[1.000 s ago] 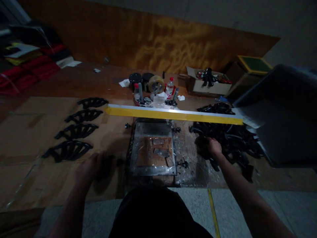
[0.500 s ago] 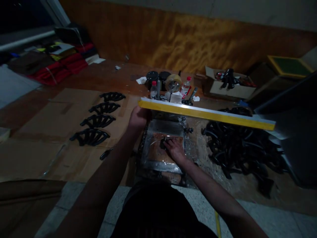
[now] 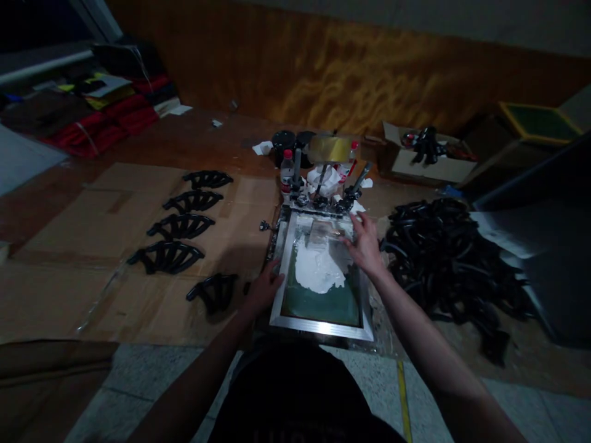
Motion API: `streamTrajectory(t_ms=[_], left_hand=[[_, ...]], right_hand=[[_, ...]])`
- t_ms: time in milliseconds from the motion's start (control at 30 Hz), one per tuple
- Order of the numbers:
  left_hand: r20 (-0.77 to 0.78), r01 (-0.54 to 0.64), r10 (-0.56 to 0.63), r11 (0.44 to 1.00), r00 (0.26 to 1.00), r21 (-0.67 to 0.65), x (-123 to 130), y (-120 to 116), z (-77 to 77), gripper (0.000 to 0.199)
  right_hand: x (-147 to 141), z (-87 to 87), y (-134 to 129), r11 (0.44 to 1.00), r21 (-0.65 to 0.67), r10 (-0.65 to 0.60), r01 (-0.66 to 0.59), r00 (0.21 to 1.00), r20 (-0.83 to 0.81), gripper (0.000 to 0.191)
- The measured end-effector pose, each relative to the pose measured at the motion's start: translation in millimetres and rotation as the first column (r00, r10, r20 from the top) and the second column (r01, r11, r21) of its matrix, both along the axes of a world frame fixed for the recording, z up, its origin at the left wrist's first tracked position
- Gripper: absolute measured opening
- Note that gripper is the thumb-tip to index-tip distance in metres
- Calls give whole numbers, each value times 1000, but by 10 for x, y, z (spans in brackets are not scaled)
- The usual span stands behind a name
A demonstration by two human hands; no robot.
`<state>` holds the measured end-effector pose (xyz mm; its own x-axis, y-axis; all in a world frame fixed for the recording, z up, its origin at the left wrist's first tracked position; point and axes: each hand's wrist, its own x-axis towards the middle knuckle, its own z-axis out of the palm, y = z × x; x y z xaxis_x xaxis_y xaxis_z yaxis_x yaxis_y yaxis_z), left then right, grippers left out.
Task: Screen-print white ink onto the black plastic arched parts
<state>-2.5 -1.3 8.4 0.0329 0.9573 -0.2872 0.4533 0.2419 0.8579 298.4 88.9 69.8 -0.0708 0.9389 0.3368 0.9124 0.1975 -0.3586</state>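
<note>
A screen-printing frame (image 3: 323,330) with a metal border lies flat in front of me. White ink (image 3: 318,267) covers the upper part of its green mesh (image 3: 321,307). Near the far end of the frame is a squeegee (image 3: 325,231), slightly blurred, at the top of the ink. My right hand (image 3: 368,247) reaches over the frame's right side, thumb and fingers apart, close to the squeegee; nothing shows in its grasp. My left hand (image 3: 264,286) is at the frame's left edge, its thumb and fingers apart. Whether it presses on the metal, I cannot tell.
Black curved, ribbed parts (image 3: 168,255) stand in a column on cardboard (image 3: 92,227) to the left. A heap of similar black parts (image 3: 452,264) lies at right. Behind the frame are clamps (image 3: 321,200), a tape roll (image 3: 330,149) and bottles (image 3: 287,167). An open box (image 3: 429,166) sits farther back.
The raised frame has come down flat. My left hand moved from its far left corner to its near left side. My right hand left a small black part on the base and moved up toward the squeegee.
</note>
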Motion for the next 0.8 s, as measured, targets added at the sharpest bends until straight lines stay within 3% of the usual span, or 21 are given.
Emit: streamTrajectory(t_ms=[67, 167, 267, 333, 400, 467, 533, 600, 700, 800], left_hand=[[-37, 19, -20, 1000, 999, -19, 6, 33, -81, 62], [-4, 53, -53, 998, 999, -37, 3, 57, -106, 60], [57, 44, -41, 997, 998, -56, 2, 48, -108, 59], [52, 24, -21, 997, 998, -67, 4, 38, -120, 59], [38, 11, -9, 998, 999, -55, 6, 28, -132, 57], [53, 10, -8, 999, 999, -42, 6, 23, -127, 55], [63, 7, -4, 999, 998, -50, 7, 20, -102, 56], [72, 10, -7, 999, 997, -51, 9, 19, -71, 59], [75, 7, -4, 999, 997, -44, 9, 20, -55, 60], [92, 5, 0, 999, 996, -54, -3, 19, -60, 61]], right_hand=[[-368, 114, 62, 983, -136, 136, -121, 985, 108, 46], [-675, 135, -79, 898, -410, 263, -162, 943, 204, 23], [-621, 44, -394, 828, -463, 444, -318, 875, 192, 23], [-499, 10, -550, 749, -443, 599, -492, 789, 136, 31], [-413, 19, -592, 665, -455, 694, -592, 715, 83, 36], [-402, 35, -555, 683, -458, 669, -569, 739, 78, 36], [-444, 6, -533, 767, -410, 576, -493, 811, 103, 35], [-479, -77, -591, 816, -338, 531, -469, 840, 116, 37], [-456, -194, -755, 779, -307, 594, -546, 800, 83, 42], [-444, -143, -726, 772, -346, 581, -533, 813, 44, 37]])
